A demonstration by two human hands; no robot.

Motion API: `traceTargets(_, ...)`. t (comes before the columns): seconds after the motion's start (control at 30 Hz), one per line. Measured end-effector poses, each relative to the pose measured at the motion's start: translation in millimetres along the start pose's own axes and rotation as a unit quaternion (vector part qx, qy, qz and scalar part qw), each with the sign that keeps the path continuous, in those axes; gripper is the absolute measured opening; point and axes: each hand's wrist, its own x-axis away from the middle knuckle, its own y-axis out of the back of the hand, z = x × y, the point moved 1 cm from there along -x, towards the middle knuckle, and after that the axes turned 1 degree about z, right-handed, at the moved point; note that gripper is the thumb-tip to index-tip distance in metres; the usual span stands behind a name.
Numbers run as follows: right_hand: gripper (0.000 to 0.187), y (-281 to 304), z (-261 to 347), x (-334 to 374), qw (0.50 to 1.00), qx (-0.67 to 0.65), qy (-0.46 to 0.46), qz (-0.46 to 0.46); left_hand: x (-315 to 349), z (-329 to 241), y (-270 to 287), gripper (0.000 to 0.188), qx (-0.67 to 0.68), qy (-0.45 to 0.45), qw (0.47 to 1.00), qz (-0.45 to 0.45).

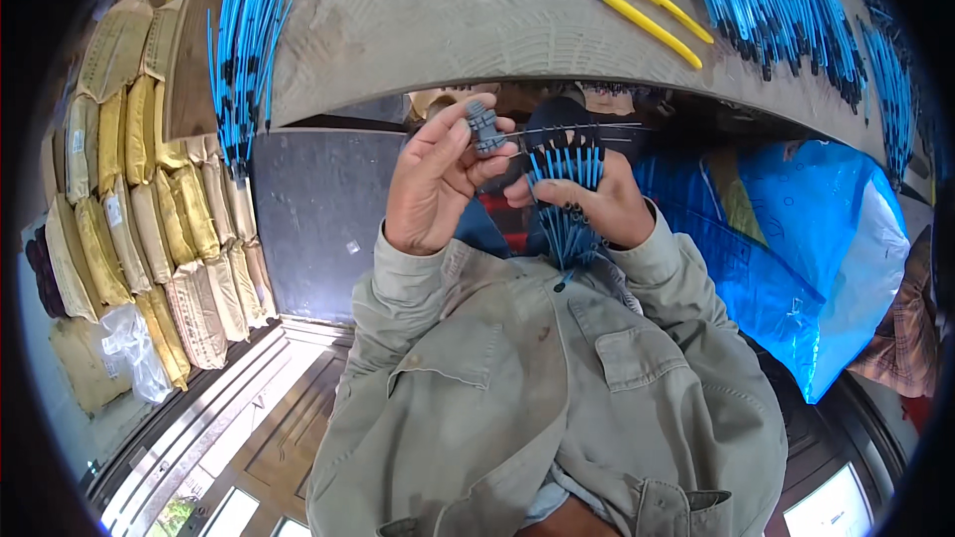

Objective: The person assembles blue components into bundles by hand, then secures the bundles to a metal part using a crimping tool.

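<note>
Pinching a small grey connector (pixel 484 126), left hand (pixel 430 184) fingers closed; right hand (pixel 587 201) grips blue wire bundle (pixel 567 201)

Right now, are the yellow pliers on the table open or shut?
Open. The pliers lie on the table with their two yellow handles spread apart, and no hand is touching them.

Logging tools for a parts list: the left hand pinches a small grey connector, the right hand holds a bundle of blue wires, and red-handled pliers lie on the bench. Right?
Not quite: the pliers have yellow handles, not red, as the head view shows. The left hand does pinch the grey connector, the right hand holds the blue wires, and the pliers lie on the bench.
</note>
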Motion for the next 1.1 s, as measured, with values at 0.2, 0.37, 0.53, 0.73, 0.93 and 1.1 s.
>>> traceTargets(0.2,0.026,-12.7,-5.0,16.2,1.0,-0.01,0.017,-0.009,17.7,11.0,-11.1,0.034,-0.018,-0.008,1.0,-0.025)
traceTargets(0.37,0.025,-12.3,-1.9,20.2,1.0,0.017,0.015,-0.009,24.7,14.6,-17.4,0.035,-0.058,-0.038,0.997,-0.032)
traceTargets(0.53,0.025,-10.1,-3.2,20.2,0.999,0.022,0.031,-0.005,28.1,15.8,-22.5,0.036,-0.068,-0.048,0.996,-0.034)
traceTargets(0.73,0.025,-4.0,-2.4,22.6,0.999,-0.002,0.051,0.009,30.2,28.6,-38.2,0.033,-0.068,-0.145,0.987,-0.031)
traceTargets(0.93,0.025,-5.9,0.0,25.4,0.992,0.087,0.092,-0.028,30.5,27.1,-37.2,0.04,-0.204,-0.18,0.961,-0.038)
traceTargets(1.1,0.026,-3.3,-0.8,23.0,0.993,0.091,0.073,-0.03,30.7,21.1,-39.6,0.04,-0.253,-0.2,0.947,0.004)
